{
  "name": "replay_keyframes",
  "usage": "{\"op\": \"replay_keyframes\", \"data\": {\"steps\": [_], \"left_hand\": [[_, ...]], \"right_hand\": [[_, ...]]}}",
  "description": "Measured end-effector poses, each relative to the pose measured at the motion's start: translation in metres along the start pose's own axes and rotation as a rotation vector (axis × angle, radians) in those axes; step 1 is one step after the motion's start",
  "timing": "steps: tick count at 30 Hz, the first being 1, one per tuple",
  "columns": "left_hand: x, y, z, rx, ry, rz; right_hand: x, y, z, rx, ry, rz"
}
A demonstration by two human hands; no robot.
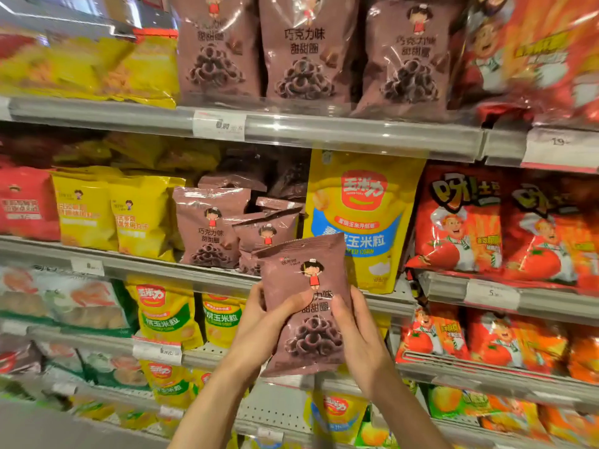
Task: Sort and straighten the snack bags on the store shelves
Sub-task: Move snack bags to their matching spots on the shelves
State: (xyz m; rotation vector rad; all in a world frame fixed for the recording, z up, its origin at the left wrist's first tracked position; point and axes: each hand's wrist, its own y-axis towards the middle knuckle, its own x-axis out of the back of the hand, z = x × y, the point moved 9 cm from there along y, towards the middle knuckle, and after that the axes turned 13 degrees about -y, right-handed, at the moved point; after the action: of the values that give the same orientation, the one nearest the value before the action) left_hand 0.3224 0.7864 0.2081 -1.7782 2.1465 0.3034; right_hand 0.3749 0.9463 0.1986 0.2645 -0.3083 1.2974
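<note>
Far left of the fingers, red and yellow bags point(113, 215) stand on the middle shelf point(129, 259), with shrimp-print packs point(81, 303) on the tier below. Just up-left of the fingers, two small brown bags point(207, 226) lean unevenly on that middle shelf, more brown bags piled behind them. The left hand point(259, 322) wraps its fingers point(296, 301) over the left edge of a small brown snack bag point(306, 306), thumb across its front; the right hand point(359, 335) clasps the right edge, its fingers point(338, 311) pressed on the face. The bag is held upright, slightly tilted, in front of the shelf edge and clear of it. Directly above it stands a tall yellow corn bag point(359, 202), partly covered by the held bag's top corner. Above that, three large brown bags point(306, 50) fill the top shelf. To the right, red tomato-print bags point(479, 222) crowd the shelves. Price tags point(218, 124) sit along the grey rails.
</note>
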Motion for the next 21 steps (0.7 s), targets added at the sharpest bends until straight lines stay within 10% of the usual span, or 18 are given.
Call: {"op": "replay_keyframes", "data": {"steps": [11,21], "left_hand": [[0.008,0.022,-0.041,-0.187,-0.013,-0.054],[0.025,0.036,-0.068,-0.272,0.076,-0.050]], "right_hand": [[0.122,0.057,0.067,0.198,-0.217,-0.595],[0.138,0.125,0.073,0.055,-0.235,-0.557]]}}
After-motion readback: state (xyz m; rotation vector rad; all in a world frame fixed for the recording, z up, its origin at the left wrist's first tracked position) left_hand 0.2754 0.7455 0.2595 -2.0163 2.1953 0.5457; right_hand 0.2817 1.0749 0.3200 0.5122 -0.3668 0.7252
